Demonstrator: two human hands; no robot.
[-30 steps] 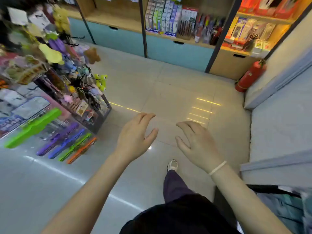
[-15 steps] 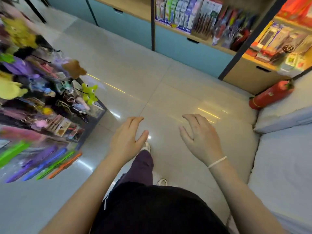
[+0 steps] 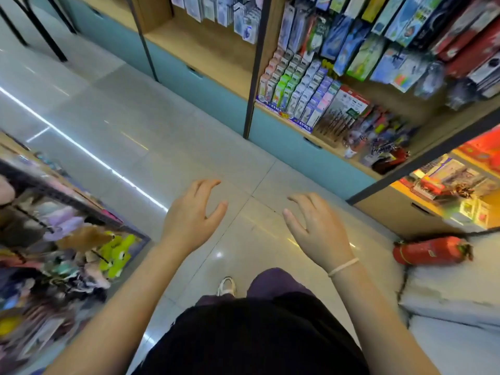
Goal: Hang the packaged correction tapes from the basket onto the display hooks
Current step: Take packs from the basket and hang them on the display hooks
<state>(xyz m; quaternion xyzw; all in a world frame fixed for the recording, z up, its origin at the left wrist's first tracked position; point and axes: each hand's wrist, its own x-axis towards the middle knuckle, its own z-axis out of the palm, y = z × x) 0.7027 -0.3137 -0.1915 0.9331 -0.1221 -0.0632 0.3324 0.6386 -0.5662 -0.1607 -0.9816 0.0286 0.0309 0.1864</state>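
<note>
My left hand [image 3: 189, 215] and my right hand [image 3: 315, 228] are held out side by side over the tiled floor, fingers loosely bent, holding nothing. A thin white band sits on my right wrist. No basket and no correction tape package that I can tell apart is in view. Ahead and to the right stands a wooden shelf unit [image 3: 254, 60] where packaged stationery hangs in rows [image 3: 351, 41], with boxed items [image 3: 295, 93] standing on the ledge below.
A rack crowded with plush keychains and small toys [image 3: 81, 253] stands at my left. A red fire extinguisher [image 3: 430, 250] lies by a grey wall base at the right. Pale blue cabinet drawers [image 3: 297, 147] run under the shelves. My shoe [image 3: 226, 286] is on the floor below.
The view has swung up and to the right as I walk, bringing the stationery shelves closer. Both hands stay out in front, holding nothing. The toy rack has slid lower left.
</note>
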